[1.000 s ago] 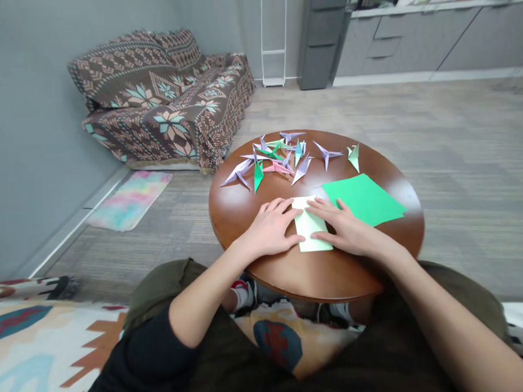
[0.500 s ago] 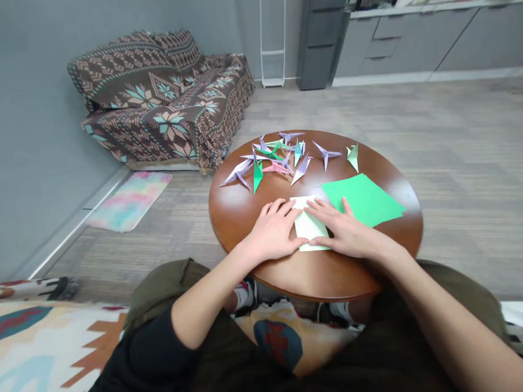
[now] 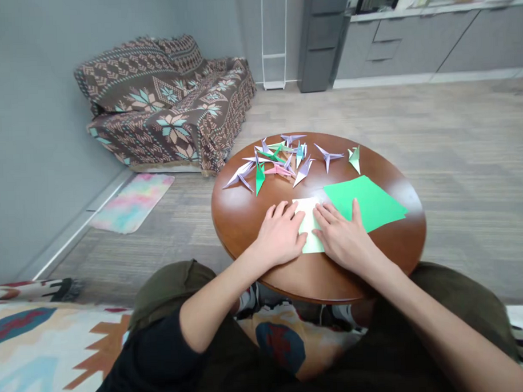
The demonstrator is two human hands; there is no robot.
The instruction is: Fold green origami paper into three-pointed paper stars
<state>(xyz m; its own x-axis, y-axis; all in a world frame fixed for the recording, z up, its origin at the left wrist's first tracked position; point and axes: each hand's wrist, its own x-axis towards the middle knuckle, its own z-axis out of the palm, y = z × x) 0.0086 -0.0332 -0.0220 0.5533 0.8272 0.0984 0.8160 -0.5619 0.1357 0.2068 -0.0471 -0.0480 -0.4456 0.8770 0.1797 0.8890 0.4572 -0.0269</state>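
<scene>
A pale, whitish-green folded sheet of paper (image 3: 311,240) lies flat near the front of the round brown table (image 3: 240,219). My left hand (image 3: 282,232) rests on its left edge, fingers spread and pointing forward. On the right edge lies my right hand (image 3: 340,232), palm down with the thumb apart from the fingers. Both hands press the sheet from above and partly cover it. Just beyond my right hand is a small stack of green paper sheets (image 3: 368,201).
Several folded paper cranes (image 3: 278,169) in purple, green, pink and blue cluster at the table's back left. A purple crane (image 3: 328,156) and a pale green crane (image 3: 354,159) stand farther right. A covered sofa (image 3: 168,108) is beyond the table.
My right hand has slid right across the sheet, from its middle to its right edge, and its thumb is spread wider. My left hand stays on the left edge.
</scene>
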